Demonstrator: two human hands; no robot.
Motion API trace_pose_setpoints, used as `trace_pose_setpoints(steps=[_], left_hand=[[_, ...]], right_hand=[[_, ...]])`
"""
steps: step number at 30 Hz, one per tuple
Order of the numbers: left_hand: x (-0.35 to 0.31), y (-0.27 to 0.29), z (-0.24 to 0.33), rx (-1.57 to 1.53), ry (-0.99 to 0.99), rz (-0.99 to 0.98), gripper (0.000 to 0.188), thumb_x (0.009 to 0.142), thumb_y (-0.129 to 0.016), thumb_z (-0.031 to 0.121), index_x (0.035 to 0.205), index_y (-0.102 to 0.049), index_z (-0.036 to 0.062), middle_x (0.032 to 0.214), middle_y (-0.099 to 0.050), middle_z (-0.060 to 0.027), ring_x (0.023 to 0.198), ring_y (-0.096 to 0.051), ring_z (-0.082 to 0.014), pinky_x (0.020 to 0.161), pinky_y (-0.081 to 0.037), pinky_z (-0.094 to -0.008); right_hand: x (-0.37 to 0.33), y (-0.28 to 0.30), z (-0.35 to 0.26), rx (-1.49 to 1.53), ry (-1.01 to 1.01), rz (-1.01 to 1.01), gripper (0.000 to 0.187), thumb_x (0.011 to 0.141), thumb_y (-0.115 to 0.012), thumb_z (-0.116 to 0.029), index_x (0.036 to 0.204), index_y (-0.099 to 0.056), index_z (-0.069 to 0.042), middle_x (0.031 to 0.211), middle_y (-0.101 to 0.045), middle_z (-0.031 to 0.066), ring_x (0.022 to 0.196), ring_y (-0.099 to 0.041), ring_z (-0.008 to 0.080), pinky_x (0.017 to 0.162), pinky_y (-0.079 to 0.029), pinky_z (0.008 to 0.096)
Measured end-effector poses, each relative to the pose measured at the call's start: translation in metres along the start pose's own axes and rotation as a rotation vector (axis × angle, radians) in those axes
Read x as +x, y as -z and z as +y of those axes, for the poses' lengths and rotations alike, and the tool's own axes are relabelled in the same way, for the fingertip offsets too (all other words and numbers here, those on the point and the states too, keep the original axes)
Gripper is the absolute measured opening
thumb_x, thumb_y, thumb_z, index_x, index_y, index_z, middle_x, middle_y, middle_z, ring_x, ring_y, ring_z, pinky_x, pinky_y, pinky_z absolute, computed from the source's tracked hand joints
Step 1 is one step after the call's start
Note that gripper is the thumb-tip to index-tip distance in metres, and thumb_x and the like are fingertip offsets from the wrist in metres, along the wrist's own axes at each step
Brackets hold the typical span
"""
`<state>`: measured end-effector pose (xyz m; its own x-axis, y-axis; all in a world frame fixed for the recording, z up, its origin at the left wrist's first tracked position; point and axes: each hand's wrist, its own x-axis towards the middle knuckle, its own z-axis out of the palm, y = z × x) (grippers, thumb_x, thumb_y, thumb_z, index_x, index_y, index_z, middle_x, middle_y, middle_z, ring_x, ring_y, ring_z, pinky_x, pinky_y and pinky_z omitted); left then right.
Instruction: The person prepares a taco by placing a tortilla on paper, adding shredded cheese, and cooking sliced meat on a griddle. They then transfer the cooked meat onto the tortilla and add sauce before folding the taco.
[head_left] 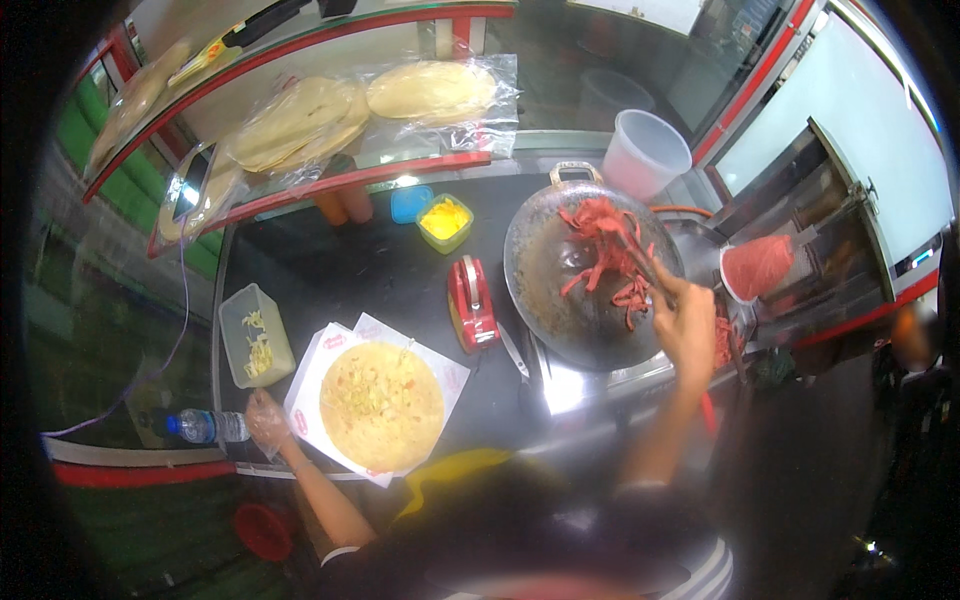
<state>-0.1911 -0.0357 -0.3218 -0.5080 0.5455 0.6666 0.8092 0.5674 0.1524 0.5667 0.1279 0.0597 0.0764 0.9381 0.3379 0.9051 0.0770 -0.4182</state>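
My right hand (685, 325) is closed on a pair of tongs (637, 258) over a dark wok (545, 305). Their tips are in a clump of red meat strips (600, 217); more strips lie lower in the pan. In a clear plastic glove, my left hand (268, 422) is closed at the table's left edge, between a water bottle (212, 426) and white paper. What its fingers hold, if anything, is hidden. On that paper (437, 380) lies a round flatbread (382, 408) with pale shreds on its middle. A pale container (238, 318) with similar shreds stands just beyond this hand.
Between flatbread and wok stands a red sealing device (472, 305). A tub of yellow pieces (444, 222) is at the back, with a blue lid (410, 204) beside it. Bagged flatbreads (300, 125) rest on the shelf. Behind the wok is a translucent bucket (646, 155); red-filled containers (757, 268) stand right.
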Motion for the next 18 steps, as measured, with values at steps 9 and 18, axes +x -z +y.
trace_pose_setpoints(steps=[9,18], left_hand=[[0.01,0.025,0.022,-0.142,0.196,-0.153,0.039,0.108,-0.068,0.031,0.092,-0.078,-0.0038,0.087,-0.077,-0.028,0.077,-0.073,-0.0481,0.073,-0.055,-0.0577],[0.014,0.031,0.019,0.055,-0.076,-0.057,0.045,0.107,-0.066,0.036,0.099,-0.079,-0.0068,0.094,-0.078,-0.0303,0.084,-0.074,-0.05,0.082,-0.056,-0.0581]], right_hand=[[0.012,0.011,-0.002,-0.091,-0.037,-0.093,0.045,0.099,-0.078,-0.015,0.143,-0.08,-0.011,0.103,-0.077,0.032,0.101,-0.076,0.051,0.089,-0.058,0.0579],[-0.014,0.058,-0.019,-0.165,-0.01,-0.138,0.049,0.097,-0.08,-0.011,0.146,-0.076,-0.008,0.107,-0.076,0.0328,0.099,-0.077,0.0502,0.085,-0.058,0.0506]])
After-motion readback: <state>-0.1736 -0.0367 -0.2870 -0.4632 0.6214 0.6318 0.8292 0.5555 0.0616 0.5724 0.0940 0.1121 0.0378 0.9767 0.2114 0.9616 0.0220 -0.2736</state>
